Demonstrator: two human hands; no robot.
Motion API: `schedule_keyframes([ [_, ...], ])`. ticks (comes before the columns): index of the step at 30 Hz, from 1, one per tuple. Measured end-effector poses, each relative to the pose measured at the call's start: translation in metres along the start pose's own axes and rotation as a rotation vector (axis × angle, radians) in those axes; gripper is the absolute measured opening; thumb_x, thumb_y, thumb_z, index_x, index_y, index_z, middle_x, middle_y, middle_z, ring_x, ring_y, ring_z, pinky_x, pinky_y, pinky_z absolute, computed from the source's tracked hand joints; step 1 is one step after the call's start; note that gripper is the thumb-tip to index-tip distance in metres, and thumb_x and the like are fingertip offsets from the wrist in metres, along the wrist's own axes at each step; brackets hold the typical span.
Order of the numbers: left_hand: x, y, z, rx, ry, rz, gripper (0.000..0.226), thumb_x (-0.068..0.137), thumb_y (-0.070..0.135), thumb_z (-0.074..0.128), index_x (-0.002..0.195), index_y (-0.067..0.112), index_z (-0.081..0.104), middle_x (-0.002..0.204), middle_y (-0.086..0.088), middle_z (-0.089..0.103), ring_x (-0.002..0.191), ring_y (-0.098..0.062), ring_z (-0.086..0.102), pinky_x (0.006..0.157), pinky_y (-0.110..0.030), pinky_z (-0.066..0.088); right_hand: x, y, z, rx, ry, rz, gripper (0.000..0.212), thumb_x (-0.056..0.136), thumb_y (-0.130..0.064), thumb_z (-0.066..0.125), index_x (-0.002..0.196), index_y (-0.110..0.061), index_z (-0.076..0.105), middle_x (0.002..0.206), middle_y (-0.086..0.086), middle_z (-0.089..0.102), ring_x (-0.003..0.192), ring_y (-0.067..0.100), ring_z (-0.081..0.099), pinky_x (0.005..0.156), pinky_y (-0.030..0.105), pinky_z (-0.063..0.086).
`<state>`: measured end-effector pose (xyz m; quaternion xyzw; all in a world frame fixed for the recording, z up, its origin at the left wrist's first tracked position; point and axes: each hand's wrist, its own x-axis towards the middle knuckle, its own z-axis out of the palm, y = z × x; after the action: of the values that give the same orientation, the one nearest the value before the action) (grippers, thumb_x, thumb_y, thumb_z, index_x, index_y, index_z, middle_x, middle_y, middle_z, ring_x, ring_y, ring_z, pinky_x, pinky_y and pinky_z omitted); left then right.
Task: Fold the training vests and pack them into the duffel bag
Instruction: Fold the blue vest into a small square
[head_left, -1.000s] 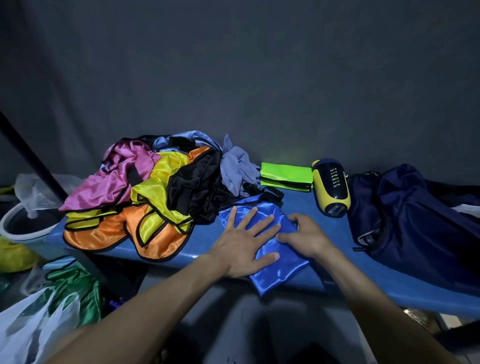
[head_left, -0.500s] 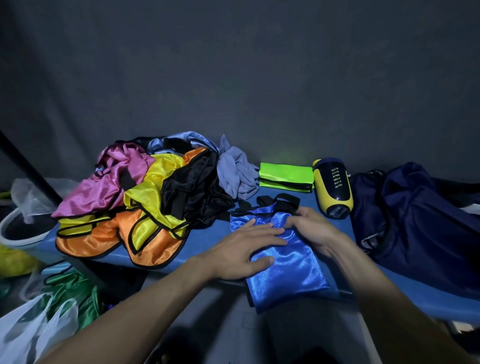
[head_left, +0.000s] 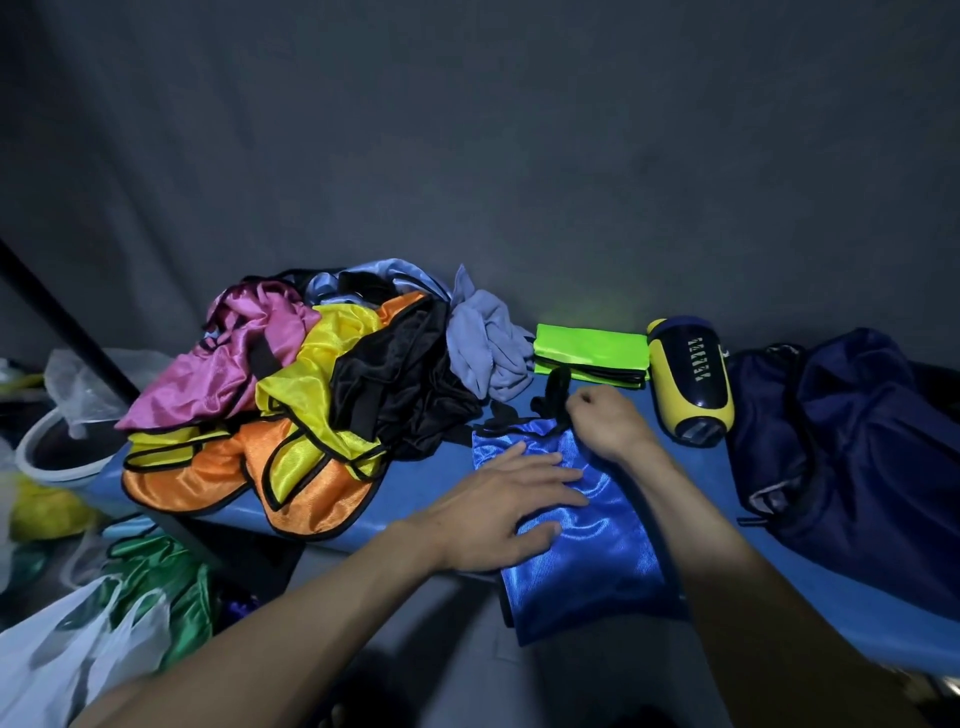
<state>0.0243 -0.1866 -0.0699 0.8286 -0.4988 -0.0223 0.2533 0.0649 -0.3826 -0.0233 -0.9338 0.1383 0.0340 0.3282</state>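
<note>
A shiny blue vest (head_left: 587, 540) lies lengthwise on the blue table (head_left: 431, 478), its near end hanging over the front edge. My left hand (head_left: 511, 501) lies flat on its left half with straight fingers. My right hand (head_left: 602, 423) pinches the vest's black-trimmed far end, fingers curled. A heap of unfolded vests (head_left: 311, 395) in pink, yellow, orange, black and grey fills the table's left. A folded green vest (head_left: 589, 345) sits at the back. The dark navy duffel bag (head_left: 852, 447) lies on the right.
A yellow and navy bottle-like object (head_left: 691, 384) lies between the green vest and the bag. Below the table on the left are a white bucket (head_left: 47, 457), plastic bags (head_left: 62, 654) and a green vest (head_left: 161, 582). A dark curtain hangs behind.
The blue vest has been drawn out longer toward me, past the table edge. My right hand moved to its far end and closed on the black trim. My left hand stayed flat on it.
</note>
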Motion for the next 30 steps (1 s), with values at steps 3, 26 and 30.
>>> schedule_keyframes([
  [3, 0.004, 0.001, 0.0, -0.119, 0.168, -0.056, 0.029, 0.103, 0.017, 0.054, 0.128, 0.018, 0.066, 0.137, 0.004, 0.06, 0.133, -0.01, 0.049, 0.12, -0.032, 0.03, -0.001, -0.003, 0.002, 0.037, 0.026, 0.025, 0.032, 0.096, -0.024, 0.039, 0.064, -0.019, 0.037, 0.08, 0.008, 0.049, 0.079, 0.027, 0.045, 0.071, 0.038, 0.033],
  [26, 0.048, -0.035, -0.059, -0.106, 0.041, -1.013, 0.051, 0.078, 0.075, 0.066, 0.085, 0.025, 0.065, 0.105, 0.0, 0.068, 0.109, -0.027, 0.061, 0.099, -0.043, 0.049, 0.01, 0.008, 0.005, 0.673, -0.083, -0.005, 0.018, 0.084, -0.017, 0.084, 0.082, -0.013, 0.066, 0.062, -0.008, 0.061, 0.055, 0.006, 0.058, 0.057, 0.021, 0.046],
  [30, 0.048, -0.04, -0.056, -0.278, 0.1, -1.008, 0.044, 0.062, 0.071, 0.076, 0.074, 0.03, 0.068, 0.089, 0.009, 0.07, 0.104, -0.024, 0.066, 0.103, -0.046, 0.048, 0.005, 0.015, -0.007, 0.804, -0.159, -0.052, 0.016, 0.083, -0.006, 0.083, 0.09, -0.016, 0.072, 0.087, 0.004, 0.071, 0.08, 0.017, 0.066, 0.079, 0.032, 0.055],
])
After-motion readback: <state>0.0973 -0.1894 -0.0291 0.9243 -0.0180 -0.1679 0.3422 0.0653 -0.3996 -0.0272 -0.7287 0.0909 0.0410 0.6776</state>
